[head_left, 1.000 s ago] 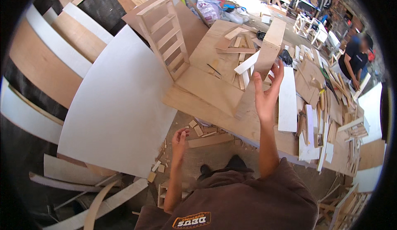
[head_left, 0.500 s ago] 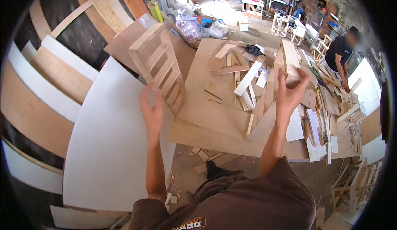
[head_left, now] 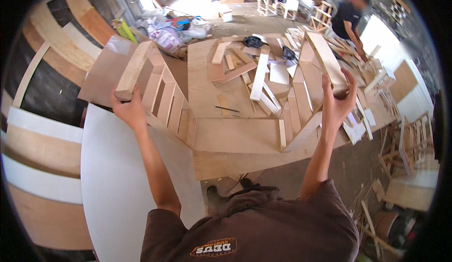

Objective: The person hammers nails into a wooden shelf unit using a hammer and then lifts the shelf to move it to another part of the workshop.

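My left hand [head_left: 130,110] is closed on the near upper end of a slatted wooden frame [head_left: 135,66], which stands tilted outward to the left. My right hand [head_left: 337,97] grips the near upper end of a matching slatted frame [head_left: 324,57] on the right, also leaning outward. Between the lower ends of the two frames lies a flat wooden board [head_left: 238,135]; whether they are joined to it I cannot tell. All of it rests on a large plywood worktop [head_left: 207,165].
Loose wood strips [head_left: 260,76], a dark pencil-like stick [head_left: 227,109] and a black plastic bag [head_left: 253,41] lie on the worktop. A large white panel [head_left: 125,186] stands at left. Another person [head_left: 351,19] bends over a wood pile at far right. Offcuts and stools crowd the right side.
My left hand, its fingers apart beside the left frame before, now grips that frame's upper end. The view has swung right. My right hand keeps hold of the right frame.
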Demonstrator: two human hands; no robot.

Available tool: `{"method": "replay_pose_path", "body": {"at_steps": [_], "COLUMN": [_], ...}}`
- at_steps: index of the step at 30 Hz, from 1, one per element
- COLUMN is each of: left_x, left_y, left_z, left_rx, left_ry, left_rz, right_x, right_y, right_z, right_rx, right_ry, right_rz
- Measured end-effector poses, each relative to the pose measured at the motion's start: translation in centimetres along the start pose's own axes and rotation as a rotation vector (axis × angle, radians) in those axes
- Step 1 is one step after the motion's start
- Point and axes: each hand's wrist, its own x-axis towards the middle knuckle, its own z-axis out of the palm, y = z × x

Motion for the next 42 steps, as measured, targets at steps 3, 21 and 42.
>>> {"method": "replay_pose_path", "body": {"at_steps": [3,21,42], "left_x": [2.1,8.1,4.6], "left_y": [-0.7,-7.0,-2.6], "left_z": [-0.2,-7.7,3.7], "left_rx": [-0.173,-0.391,-0.546], "left_ry": [-0.092,-0.193,-0.105], "left_rz": [-0.077,-0.066,0.011], "right_x": [-2.1,-14.4,-9.2], "right_y": [-3.1,-15.9,-7.6], "right_z": [-0.3,0.2,-1.8], "right_rx": [-0.009,-0.166,-0.151], "right_ry": [0.021,0.291,0.418], "right_rz": [0.088,-0.049,-0.032]}}
